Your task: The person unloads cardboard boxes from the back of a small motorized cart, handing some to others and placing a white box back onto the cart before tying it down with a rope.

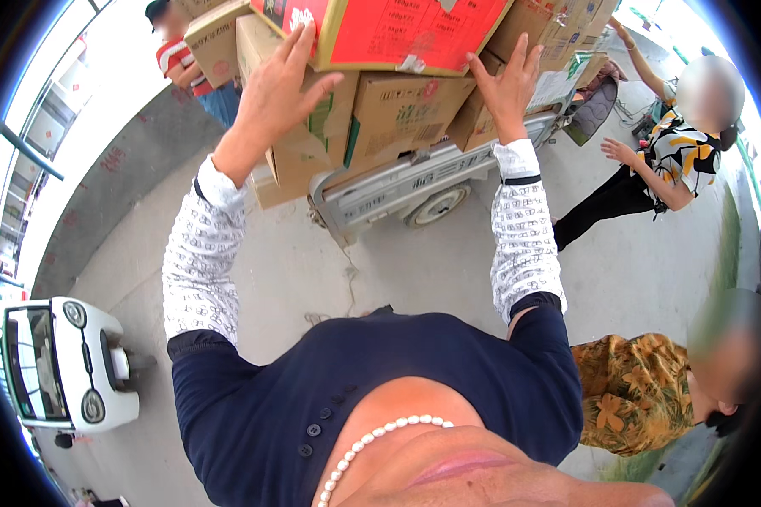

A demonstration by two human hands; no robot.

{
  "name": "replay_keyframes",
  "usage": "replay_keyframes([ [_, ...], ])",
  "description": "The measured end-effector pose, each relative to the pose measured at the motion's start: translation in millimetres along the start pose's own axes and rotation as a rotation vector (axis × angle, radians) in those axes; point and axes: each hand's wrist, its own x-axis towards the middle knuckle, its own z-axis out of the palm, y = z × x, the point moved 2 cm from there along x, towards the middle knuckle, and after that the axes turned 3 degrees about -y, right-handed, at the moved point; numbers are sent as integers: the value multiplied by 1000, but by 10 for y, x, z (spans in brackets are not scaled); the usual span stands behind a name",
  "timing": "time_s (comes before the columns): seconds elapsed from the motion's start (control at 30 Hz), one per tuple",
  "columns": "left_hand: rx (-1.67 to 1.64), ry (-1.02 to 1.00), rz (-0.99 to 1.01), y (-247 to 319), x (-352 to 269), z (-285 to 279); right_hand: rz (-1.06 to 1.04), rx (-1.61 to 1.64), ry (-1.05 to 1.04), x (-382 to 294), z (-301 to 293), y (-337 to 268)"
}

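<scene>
A red carton with gold edges rests tilted on top of brown cardboard cartons, stacked high on a cargo tricycle. My left hand is raised at its left side, fingers spread, fingertips over the carton's left face. At the lower right corner is the thumb of my right hand, whose other fingers point upward in front of the neighbouring cartons. Neither hand is closed around anything; how firmly they touch the red carton cannot be told. Its upper part is cut off by the picture's edge.
A person in a striped shirt stands beyond the stack at left, near a carton. To the right are a person in a patterned top, one arm raised, and another in a floral top. A small white vehicle is at left.
</scene>
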Motion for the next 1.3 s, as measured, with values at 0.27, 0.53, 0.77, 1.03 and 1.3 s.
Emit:
replay_keyframes([
  [0.27, 4, 25, -83, 164, 101, 111, 129, 64, -16, -45, -48, 95],
  [0.53, 86, 65, -72, 192, 204, 114, 131, 214, -92, -496, -84, -470],
  [0.77, -92, 138, 45, 78, -308, -309, 69, 206, -240, -1327, -128, -1348],
  [1.03, -272, -272, 200, -938, -3386, -723, 179, 35, -1238, -4240, -88, -2270],
  [1.3, -427, -1648, -381, -1667, -8001, -968, 372, -40, -1974, -6677, -269, -3143],
])
